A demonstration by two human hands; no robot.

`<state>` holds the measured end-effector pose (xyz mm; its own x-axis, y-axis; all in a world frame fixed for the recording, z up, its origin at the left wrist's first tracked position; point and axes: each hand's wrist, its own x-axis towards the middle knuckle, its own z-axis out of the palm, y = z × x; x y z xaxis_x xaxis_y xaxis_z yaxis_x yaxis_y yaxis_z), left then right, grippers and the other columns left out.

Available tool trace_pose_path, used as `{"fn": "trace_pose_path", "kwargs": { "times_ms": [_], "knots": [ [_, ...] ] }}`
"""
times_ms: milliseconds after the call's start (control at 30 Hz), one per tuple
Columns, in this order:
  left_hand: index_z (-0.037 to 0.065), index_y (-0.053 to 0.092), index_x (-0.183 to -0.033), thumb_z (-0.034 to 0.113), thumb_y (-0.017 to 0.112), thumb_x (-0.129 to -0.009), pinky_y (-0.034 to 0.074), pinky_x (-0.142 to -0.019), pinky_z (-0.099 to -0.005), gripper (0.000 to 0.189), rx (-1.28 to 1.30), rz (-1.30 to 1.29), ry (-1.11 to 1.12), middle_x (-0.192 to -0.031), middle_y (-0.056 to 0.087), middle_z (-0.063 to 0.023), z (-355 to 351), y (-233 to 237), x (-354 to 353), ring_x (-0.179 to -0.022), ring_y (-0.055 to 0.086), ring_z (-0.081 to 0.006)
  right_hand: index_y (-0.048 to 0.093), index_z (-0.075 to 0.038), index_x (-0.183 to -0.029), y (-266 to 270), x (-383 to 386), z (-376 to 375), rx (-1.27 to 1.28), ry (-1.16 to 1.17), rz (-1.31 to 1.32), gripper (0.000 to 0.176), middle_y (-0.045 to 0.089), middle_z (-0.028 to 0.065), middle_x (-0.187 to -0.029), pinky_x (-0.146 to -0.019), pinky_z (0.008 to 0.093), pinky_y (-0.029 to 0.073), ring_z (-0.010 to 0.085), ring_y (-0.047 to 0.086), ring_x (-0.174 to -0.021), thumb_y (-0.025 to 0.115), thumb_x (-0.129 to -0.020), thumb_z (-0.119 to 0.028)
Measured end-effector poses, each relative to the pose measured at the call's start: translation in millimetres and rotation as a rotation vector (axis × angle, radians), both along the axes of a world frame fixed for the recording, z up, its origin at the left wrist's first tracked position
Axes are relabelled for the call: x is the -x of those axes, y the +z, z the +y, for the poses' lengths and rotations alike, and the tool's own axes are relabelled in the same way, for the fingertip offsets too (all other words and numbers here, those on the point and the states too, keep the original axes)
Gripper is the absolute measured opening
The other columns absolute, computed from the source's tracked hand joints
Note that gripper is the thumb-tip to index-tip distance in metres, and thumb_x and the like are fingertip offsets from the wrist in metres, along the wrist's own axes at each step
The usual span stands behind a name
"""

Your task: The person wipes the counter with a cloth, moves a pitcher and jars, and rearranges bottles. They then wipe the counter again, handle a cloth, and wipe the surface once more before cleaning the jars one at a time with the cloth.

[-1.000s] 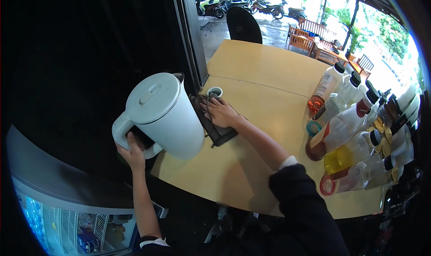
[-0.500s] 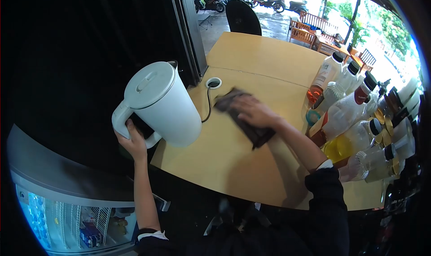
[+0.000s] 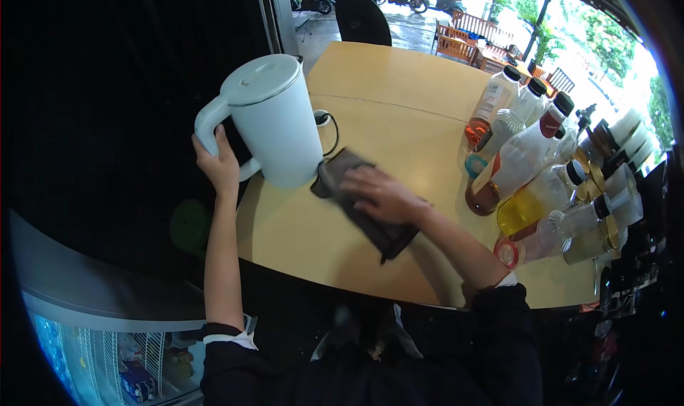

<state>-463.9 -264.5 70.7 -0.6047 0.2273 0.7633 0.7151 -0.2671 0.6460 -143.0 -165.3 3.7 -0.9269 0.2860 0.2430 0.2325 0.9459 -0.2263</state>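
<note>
The left grip (image 3: pixel 218 167), partly hidden, is clamped round the handle (image 3: pixel 209 121) of a white kettle (image 3: pixel 279 132), while the blurred right grip (image 3: pixel 385 196) lies flat, unclenched, on a dark cloth (image 3: pixel 342 167).

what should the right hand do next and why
Probably slide the dark cloth toward the near edge of the tabletop: the right hand is spread over it, bare surface lies that way, and the left hand holds the kettle.

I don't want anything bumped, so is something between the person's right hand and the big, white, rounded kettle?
Yes: part of the dark, flat cloth under the bare right hand. One end stretches toward the white kettle; I can't tell whether they touch. Nothing else shows between.
</note>
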Motion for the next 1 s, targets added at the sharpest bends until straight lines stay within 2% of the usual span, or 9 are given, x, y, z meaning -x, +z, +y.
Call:
{"fn": "trace_pose_path", "kwargs": {
  "times_ms": [100,167,200,233,333,500,700,900,1000],
  "knots": [
    [-0.001,0.051,-0.105,0.024,0.058,-0.092,0.046,-0.067,-0.0292,0.029,0.026,0.013,-0.029,-0.081,0.062,-0.0102,-3.8,5.2,0.1,-0.072,0.059,-0.0163,0.040,-0.014,-0.138,-12.0,-18.6,32.2,-0.074,-0.572,0.064,0.053,0.032,0.0131,-0.146,-0.112,0.0504,0.017,0.0336,0.026,-0.136,0.044,-0.092,-0.041],
    [0.000,0.047,-0.112,0.026,0.058,-0.092,0.047,-0.066,-0.0291,0.035,0.171,-0.207,-0.204,-0.077,0.060,-0.0078,-14.9,5.3,0.9,-0.068,0.057,-0.0170,0.039,-0.013,-0.138,-20.5,-12.1,28.4,-0.087,-0.652,0.026,0.055,0.031,0.0141,-0.147,-0.111,0.0518,0.016,0.0350,0.025,-0.136,0.044,-0.092,-0.041],
    [0.001,0.043,-0.120,0.027,0.058,-0.092,0.046,-0.073,-0.0300,0.041,0.177,-0.099,-0.217,-0.089,0.058,-0.0097,-21.7,2.7,4.1,-0.080,0.057,-0.0173,0.037,-0.012,-0.139,-22.6,-6.7,22.7,-0.097,-0.743,-0.012,0.056,0.030,0.0151,-0.147,-0.111,0.0531,0.015,0.0364,0.024,-0.136,0.044,-0.092,-0.042],
    [0.001,0.038,-0.128,0.027,0.057,-0.092,0.045,-0.081,-0.0308,0.048,0.182,0.009,-0.231,-0.102,0.056,-0.0117,-29.2,1.1,7.6,-0.092,0.056,-0.0175,0.037,-0.012,-0.139,-18.0,2.0,7.9,-0.096,-0.733,-0.012,0.056,0.030,0.0151,-0.147,-0.111,0.0531,0.015,0.0364,0.024,-0.136,0.044,-0.092,-0.042],
    [0.003,0.031,-0.137,0.020,0.055,-0.093,0.042,-0.091,-0.0318,0.053,0.138,-0.072,-0.266,-0.122,0.047,-0.0126,-87.1,-31.4,27.2,-0.109,0.050,-0.0206,0.033,-0.011,-0.141,-15.3,43.9,-72.0,-0.097,-0.288,-0.027,0.058,0.028,0.0177,-0.147,-0.110,0.0547,0.016,0.0375,0.023,-0.136,0.042,-0.092,-0.040],
    [0.003,0.032,-0.137,0.015,0.053,-0.093,0.042,-0.090,-0.0304,0.050,0.170,-0.198,-0.218,-0.121,0.047,-0.0116,-153.8,-54.5,44.4,-0.107,0.051,-0.0179,0.035,-0.008,-0.140,-13.9,124.7,-125.2,-0.088,-0.072,0.022,0.058,0.030,0.0193,-0.146,-0.110,0.0539,0.017,0.0365,0.025,-0.136,0.042,-0.092,-0.040],
    [0.004,0.033,-0.136,0.014,0.048,-0.096,0.043,-0.086,-0.0275,0.044,0.147,-0.230,-0.199,-0.121,0.048,-0.0099,-187.6,-71.7,40.4,-0.102,0.053,-0.0145,0.040,-0.008,-0.138,-23.1,222.4,-126.9,-0.132,-0.266,0.016,0.056,0.034,0.0181,-0.144,-0.110,0.0517,0.017,0.0340,0.024,-0.136,0.035,-0.093,-0.041],
    [0.003,0.035,-0.134,0.009,0.051,-0.094,0.042,-0.086,-0.0244,0.043,0.117,-0.252,-0.281,-0.119,0.048,-0.0099,-181.2,-64.8,3.6,-0.099,0.053,-0.0122,0.045,-0.013,-0.135,-23.6,205.4,-158.0,-0.091,0.155,0.077,0.051,0.034,0.0125,-0.146,-0.111,0.0509,0.016,0.0330,0.028,-0.136,0.035,-0.094,-0.041],
    [0.002,0.036,-0.133,0.008,0.051,-0.094,0.043,-0.084,-0.0224,0.042,0.103,-0.207,-0.348,-0.117,0.049,-0.0100,-165.7,-55.7,-30.1,-0.096,0.053,-0.0110,0.041,-0.015,-0.138,-18.1,158.1,-176.7,-0.097,0.186,0.030,0.054,0.031,0.0119,-0.147,-0.111,0.0517,0.015,0.0319,0.025,-0.138,0.034,-0.094,-0.046]
  ]
}}
